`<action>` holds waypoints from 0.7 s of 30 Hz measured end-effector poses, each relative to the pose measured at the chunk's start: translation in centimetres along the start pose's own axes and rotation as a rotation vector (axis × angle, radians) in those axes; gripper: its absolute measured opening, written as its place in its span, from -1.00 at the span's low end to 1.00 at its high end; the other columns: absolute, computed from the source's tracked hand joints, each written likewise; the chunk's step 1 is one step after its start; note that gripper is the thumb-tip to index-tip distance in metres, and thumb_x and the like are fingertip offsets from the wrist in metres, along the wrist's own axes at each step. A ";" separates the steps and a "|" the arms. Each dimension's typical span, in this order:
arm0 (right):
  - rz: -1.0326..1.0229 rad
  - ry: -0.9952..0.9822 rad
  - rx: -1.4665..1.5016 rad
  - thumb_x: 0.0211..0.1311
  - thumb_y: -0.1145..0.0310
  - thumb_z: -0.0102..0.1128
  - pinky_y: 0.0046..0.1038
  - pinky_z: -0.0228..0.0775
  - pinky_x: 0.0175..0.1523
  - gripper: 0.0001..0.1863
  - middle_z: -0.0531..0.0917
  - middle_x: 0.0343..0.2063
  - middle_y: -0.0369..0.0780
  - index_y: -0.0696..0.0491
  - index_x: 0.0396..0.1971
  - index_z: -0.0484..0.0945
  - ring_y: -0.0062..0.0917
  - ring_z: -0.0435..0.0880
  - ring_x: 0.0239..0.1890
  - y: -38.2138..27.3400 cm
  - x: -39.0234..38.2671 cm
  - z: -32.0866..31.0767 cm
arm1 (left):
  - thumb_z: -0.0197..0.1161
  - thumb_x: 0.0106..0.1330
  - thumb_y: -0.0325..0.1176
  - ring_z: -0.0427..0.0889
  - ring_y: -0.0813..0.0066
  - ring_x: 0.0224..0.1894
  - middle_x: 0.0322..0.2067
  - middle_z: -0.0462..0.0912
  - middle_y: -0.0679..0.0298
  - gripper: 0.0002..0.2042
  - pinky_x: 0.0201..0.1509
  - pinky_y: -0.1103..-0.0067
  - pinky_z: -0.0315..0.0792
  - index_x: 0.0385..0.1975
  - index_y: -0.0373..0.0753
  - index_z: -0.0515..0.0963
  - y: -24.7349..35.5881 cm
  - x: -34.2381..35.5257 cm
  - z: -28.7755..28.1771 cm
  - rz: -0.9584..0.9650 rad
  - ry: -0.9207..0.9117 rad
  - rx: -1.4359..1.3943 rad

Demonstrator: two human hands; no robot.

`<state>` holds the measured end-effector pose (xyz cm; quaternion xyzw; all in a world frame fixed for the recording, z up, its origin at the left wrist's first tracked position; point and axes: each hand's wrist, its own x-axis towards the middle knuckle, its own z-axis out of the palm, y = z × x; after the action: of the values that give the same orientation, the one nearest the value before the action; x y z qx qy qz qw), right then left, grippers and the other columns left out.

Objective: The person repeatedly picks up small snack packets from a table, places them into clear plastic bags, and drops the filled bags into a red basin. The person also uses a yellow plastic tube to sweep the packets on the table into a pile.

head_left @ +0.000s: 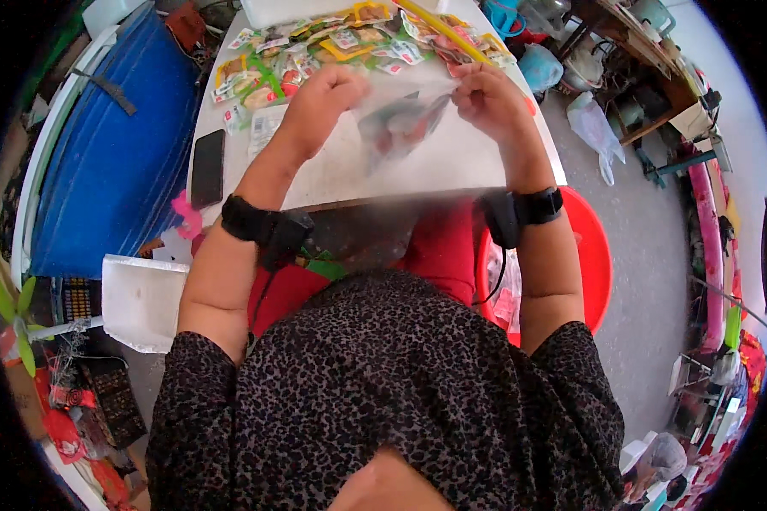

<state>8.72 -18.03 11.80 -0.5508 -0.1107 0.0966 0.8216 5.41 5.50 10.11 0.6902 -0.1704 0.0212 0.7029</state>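
While holding up a clear plastic bag (403, 123) over the middle of the white table (341, 179), pinches its far right corner between the thumb and bent fingers of the right hand (486, 98). Curls the left hand (328, 100) at the left edge of the film, too blurred to tell whether gripping it or only touching. Through the cloudy film, dark and reddish contents, too smeared to name. Seems, by judgement, partway through handling this bag: filled at least in part, not yet set down, with no telling whether sealed. At the far side, beyond both hands, a wide loose spread of printed food packets (349, 38), either left to deal with or already dealt with; impossible to say which. Across the right part of that spread, a yellow strip (443, 34). On the left, a black smartphone (207, 169) near the table's edge and a white sheet (266, 128) near the left hand. To the near right, below the tabletop, a red tub (592, 255) with pale pinkish plastic packaging (507, 294) inside, with no sign of whether waiting or finished.
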 end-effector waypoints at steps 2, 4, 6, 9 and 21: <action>0.108 -0.016 0.154 -0.14 0.51 -0.08 -0.64 0.11 -0.65 -0.89 0.33 -0.73 -0.27 0.14 -0.50 0.31 -0.60 0.27 -0.74 0.6 -0.3 -0.2 | 0.00 0.07 -0.40 0.38 0.52 -0.23 -0.35 0.41 0.23 -0.84 -0.09 0.61 0.23 -0.39 -0.32 0.35 -1.2 -0.8 -0.3 -0.081 -0.015 -0.114; 0.087 -0.029 0.233 -0.13 0.52 -0.09 -0.63 0.11 -0.65 -0.89 0.33 -0.74 -0.27 0.15 -0.50 0.31 -0.59 0.28 -0.74 1.1 -0.9 0.1 | 0.04 0.04 -0.38 0.36 0.57 -0.23 -0.32 0.42 0.29 -0.82 -0.13 0.66 0.22 -0.38 -0.31 0.37 -1.8 -1.8 0.2 -0.052 -0.048 -0.224; 0.070 -0.053 0.307 -0.12 0.52 -0.11 -0.62 0.12 -0.65 -0.90 0.33 -0.75 -0.27 0.16 -0.50 0.32 -0.59 0.29 -0.73 1.4 -1.1 0.5 | 0.07 0.03 -0.37 0.33 0.57 -0.20 -0.27 0.41 0.30 -0.79 -0.11 0.67 0.21 -0.34 -0.30 0.38 -2.8 -3.0 0.7 -0.008 -0.048 -0.187; 0.038 -0.056 0.382 -0.10 0.51 -0.11 -0.62 0.12 -0.65 -0.91 0.33 -0.76 -0.26 0.18 -0.52 0.32 -0.59 0.30 -0.72 1.3 -1.5 1.6 | 0.08 0.03 -0.36 0.31 0.50 -0.11 -0.20 0.39 0.26 -0.73 -0.04 0.63 0.18 -0.26 -0.32 0.38 -5.0 -4.0 1.1 0.079 -0.049 0.195; -0.170 0.182 -0.548 -0.11 0.34 0.12 -0.60 0.30 -0.22 -0.69 0.44 -0.31 -0.20 0.19 -0.35 0.39 -0.59 0.45 -0.34 1.9 -7.2 1.2 | -0.01 0.12 -0.44 0.36 0.59 -0.27 -0.35 0.44 0.29 -0.85 -0.15 0.65 0.24 -0.34 -0.33 0.41 -1.1 -4.8 1.0 0.044 -0.143 0.420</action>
<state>1.41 -18.29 9.96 -0.7471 -0.1042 -0.0559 0.6541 1.01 5.46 7.79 0.8174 -0.2268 0.0227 0.5291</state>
